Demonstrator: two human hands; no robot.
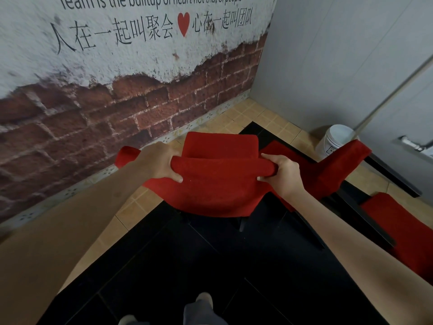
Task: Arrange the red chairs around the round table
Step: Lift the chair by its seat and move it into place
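A red upholstered chair stands in front of me, its back toward me and its seat cushion facing the brick wall. My left hand grips the left end of the chair's top rail. At the rail's right end my right hand holds on with curled fingers. A second red chair stands just to the right, touching or overlapping the first. Part of a third red chair shows at the right edge. No round table is in view.
A brick-pattern wall runs close behind the chair on the left, and a grey wall closes the corner. A white bucket with a leaning pole sits at the right. The floor is black tile bordered by tan tile.
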